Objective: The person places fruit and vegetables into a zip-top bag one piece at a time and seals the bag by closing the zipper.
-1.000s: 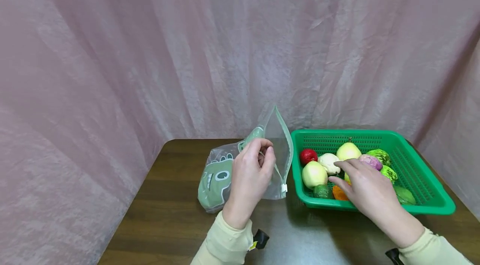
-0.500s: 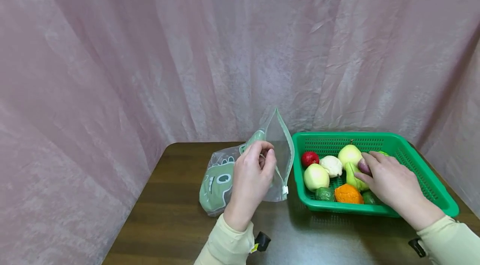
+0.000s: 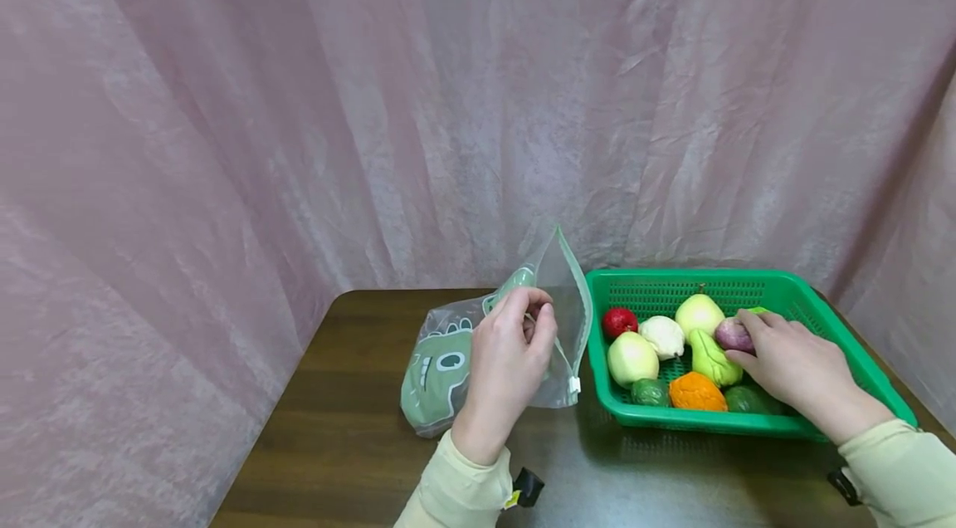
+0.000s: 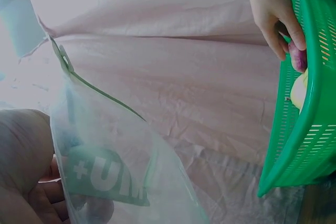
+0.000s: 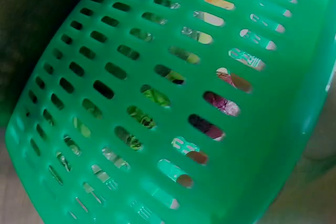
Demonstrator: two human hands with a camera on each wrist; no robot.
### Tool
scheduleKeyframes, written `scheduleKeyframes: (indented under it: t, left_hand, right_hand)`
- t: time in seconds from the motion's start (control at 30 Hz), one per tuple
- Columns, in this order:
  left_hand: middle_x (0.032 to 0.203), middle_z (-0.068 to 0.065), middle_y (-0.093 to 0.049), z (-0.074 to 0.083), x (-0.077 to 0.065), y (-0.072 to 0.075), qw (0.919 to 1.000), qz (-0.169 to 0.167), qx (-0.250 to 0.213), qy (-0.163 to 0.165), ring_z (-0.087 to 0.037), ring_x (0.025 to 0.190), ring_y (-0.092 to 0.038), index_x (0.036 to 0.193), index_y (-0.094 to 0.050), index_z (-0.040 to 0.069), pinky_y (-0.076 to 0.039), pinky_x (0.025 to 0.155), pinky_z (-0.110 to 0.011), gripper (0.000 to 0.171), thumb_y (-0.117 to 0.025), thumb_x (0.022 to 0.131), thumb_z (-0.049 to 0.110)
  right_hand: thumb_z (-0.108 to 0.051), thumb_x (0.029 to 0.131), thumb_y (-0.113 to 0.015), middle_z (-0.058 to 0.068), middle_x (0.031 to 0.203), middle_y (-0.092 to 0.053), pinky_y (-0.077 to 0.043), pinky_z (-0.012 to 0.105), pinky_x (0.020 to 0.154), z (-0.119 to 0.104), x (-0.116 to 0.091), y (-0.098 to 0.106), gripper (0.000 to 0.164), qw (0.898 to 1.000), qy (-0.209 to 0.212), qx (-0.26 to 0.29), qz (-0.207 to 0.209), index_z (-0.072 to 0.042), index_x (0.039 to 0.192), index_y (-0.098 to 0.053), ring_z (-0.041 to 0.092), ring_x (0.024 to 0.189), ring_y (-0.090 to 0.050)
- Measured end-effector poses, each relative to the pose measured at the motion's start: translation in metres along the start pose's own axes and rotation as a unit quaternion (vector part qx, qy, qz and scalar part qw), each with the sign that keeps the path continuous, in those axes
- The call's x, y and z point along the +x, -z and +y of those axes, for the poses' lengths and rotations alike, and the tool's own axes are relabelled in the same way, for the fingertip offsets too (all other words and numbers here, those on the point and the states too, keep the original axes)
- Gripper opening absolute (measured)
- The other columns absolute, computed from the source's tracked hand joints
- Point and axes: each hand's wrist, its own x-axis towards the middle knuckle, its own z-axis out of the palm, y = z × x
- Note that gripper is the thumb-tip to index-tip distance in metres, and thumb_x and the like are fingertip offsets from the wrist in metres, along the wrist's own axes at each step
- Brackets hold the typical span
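My left hand (image 3: pixel 504 366) pinches the near side of a clear zip bag (image 3: pixel 436 378) with a green cartoon print, its mouth gaping toward the basket. Inside the right part of a green plastic basket (image 3: pixel 672 418), my right hand (image 3: pixel 807 364) has its thumb and fingers round a purple roundish vegetable (image 3: pixel 734 335). The left wrist view shows that same purple vegetable (image 4: pixel 297 56) under the fingertips, just beyond the basket's rim. In the right wrist view the slotted basket wall (image 5: pixel 273 129) covers most of the hand.
Around the purple vegetable lie a pale green chayote-like piece (image 3: pixel 713 358), an orange lumpy one (image 3: pixel 697 392), pale round fruits (image 3: pixel 632 359), a white one (image 3: pixel 663 336), a red one (image 3: pixel 619 321) and dark green ones (image 3: pixel 650 392). Beneath is a brown wooden table (image 3: pixel 321 428); pink curtain (image 3: pixel 478 96) hangs behind.
My right hand has moved right from over the orange and white pieces to the purple vegetable and closed round it. The left hand keeps its hold on the bag.
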Motion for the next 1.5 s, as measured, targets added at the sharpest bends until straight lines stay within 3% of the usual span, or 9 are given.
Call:
scheduleKeyframes:
  t: [0.37, 0.63, 0.93, 1.23, 1.5]
  left_hand:
    - [0.089, 0.003, -0.067, -0.0002, 0.0005, 0.0008, 1.0000, -0.001, 0.003, -0.001, -0.011, 0.072, -0.057, 0.105, -0.075, 0.011, -0.053, 0.066, -0.027, 0.006, -0.069, 0.104, 0.009]
    - [0.087, 0.004, -0.066, -0.0017, 0.0007, 0.0008, 1.0000, 0.000, 0.007, -0.003, -0.011, 0.071, -0.057, 0.104, -0.075, 0.011, -0.052, 0.066, -0.027, 0.006, -0.070, 0.103, 0.008]
    - [0.087, 0.004, -0.066, -0.0014, 0.0010, 0.0012, 0.9999, 0.003, 0.011, -0.006, -0.010, 0.071, -0.057, 0.103, -0.076, 0.011, -0.051, 0.064, -0.026, 0.006, -0.070, 0.103, 0.008]
    - [0.087, 0.004, -0.065, -0.0001, 0.0006, 0.0027, 1.0000, -0.001, 0.008, -0.004, -0.010, 0.071, -0.056, 0.104, -0.076, 0.011, -0.051, 0.064, -0.026, 0.006, -0.070, 0.104, 0.009]
    - [0.086, 0.004, -0.065, 0.0013, 0.0014, 0.0040, 0.9999, -0.003, 0.004, -0.009, -0.011, 0.072, -0.056, 0.105, -0.078, 0.009, -0.051, 0.065, -0.026, 0.009, -0.069, 0.104, 0.007]
  right_hand:
    - [-0.033, 0.098, -0.084, 0.030, 0.113, -0.066, -0.057, 0.066, 0.068, 0.0039, 0.0018, 0.0006, 0.061, 1.000, 0.006, 0.001, -0.003, 0.008, 0.134, -0.060, 0.052, 0.096, -0.065]
    - [-0.031, 0.099, -0.082, 0.031, 0.112, -0.066, -0.057, 0.069, 0.072, 0.0049, 0.0061, -0.0058, 0.053, 1.000, 0.002, -0.006, -0.017, 0.013, 0.124, -0.067, 0.055, 0.102, -0.066]
    - [-0.033, 0.101, -0.080, 0.031, 0.106, -0.065, -0.056, 0.068, 0.068, 0.0041, 0.0090, -0.0074, 0.050, 1.000, -0.005, 0.001, -0.016, 0.013, 0.117, -0.065, 0.054, 0.095, -0.066]
    - [-0.033, 0.102, -0.077, 0.019, 0.092, -0.066, -0.054, 0.063, 0.062, 0.0031, 0.0071, -0.0065, 0.040, 1.000, 0.000, 0.009, 0.008, 0.007, 0.104, -0.068, 0.043, 0.081, -0.065]
    - [-0.030, 0.099, -0.079, 0.019, 0.093, -0.069, -0.055, 0.064, 0.062, 0.0020, 0.0058, -0.0068, 0.036, 0.999, 0.005, 0.007, 0.038, 0.005, 0.104, -0.069, 0.045, 0.083, -0.067]
